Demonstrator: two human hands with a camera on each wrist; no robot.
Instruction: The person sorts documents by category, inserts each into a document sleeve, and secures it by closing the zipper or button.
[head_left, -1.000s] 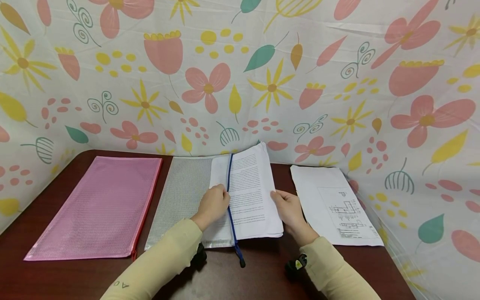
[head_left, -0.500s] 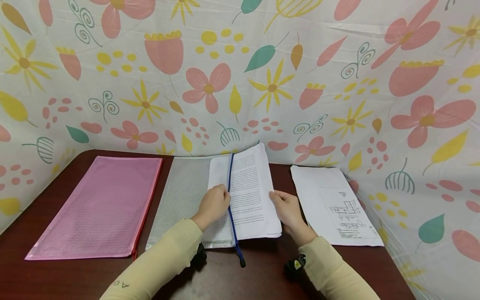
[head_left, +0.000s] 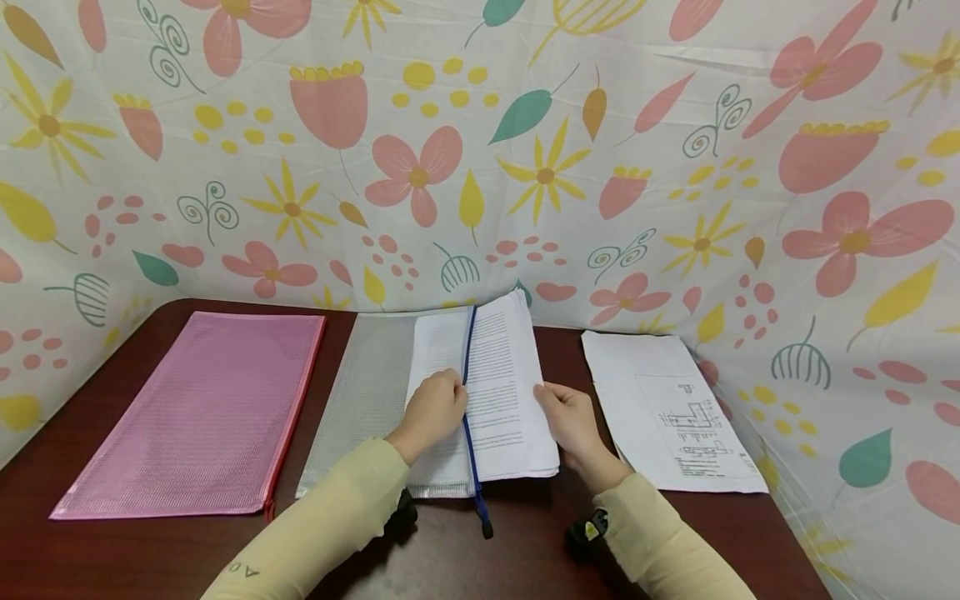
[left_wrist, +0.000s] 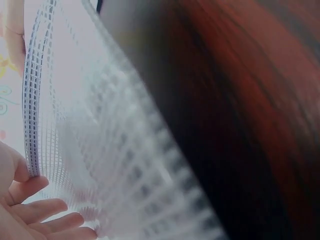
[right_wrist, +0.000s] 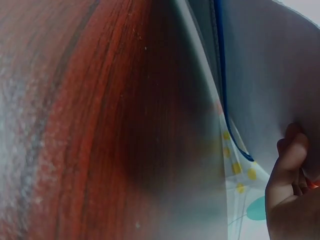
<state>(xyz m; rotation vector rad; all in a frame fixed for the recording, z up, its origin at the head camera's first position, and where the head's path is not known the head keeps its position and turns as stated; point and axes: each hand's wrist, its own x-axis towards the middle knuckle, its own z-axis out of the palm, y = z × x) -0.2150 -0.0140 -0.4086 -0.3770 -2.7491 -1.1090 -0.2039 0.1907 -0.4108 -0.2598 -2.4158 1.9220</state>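
Note:
A clear mesh zipper pouch [head_left: 360,392] with a blue zipper [head_left: 470,433] lies at the middle of the table. Printed sheets [head_left: 501,375] sit partly inside it, their right part sticking out past the zipper. My left hand [head_left: 431,412] pinches the pouch's zipper edge between thumb and forefinger; in the left wrist view the other fingers of the left hand [left_wrist: 35,210] spread against the mesh. My right hand [head_left: 573,421] grips the right edge of the sheets. From below, the right wrist view has the fingers of the right hand [right_wrist: 290,175] curled at the stack's edge.
A pink mesh pouch [head_left: 198,408] with a red zipper lies flat on the left. To the right is a white sheet [head_left: 667,408] with a line drawing. A floral cloth [head_left: 480,167] hangs behind the dark wooden table [head_left: 442,558].
The right hand has shifted slightly left with the sheets, which reach further into the pouch. The left hand and the zipper edge have moved a little to the right.

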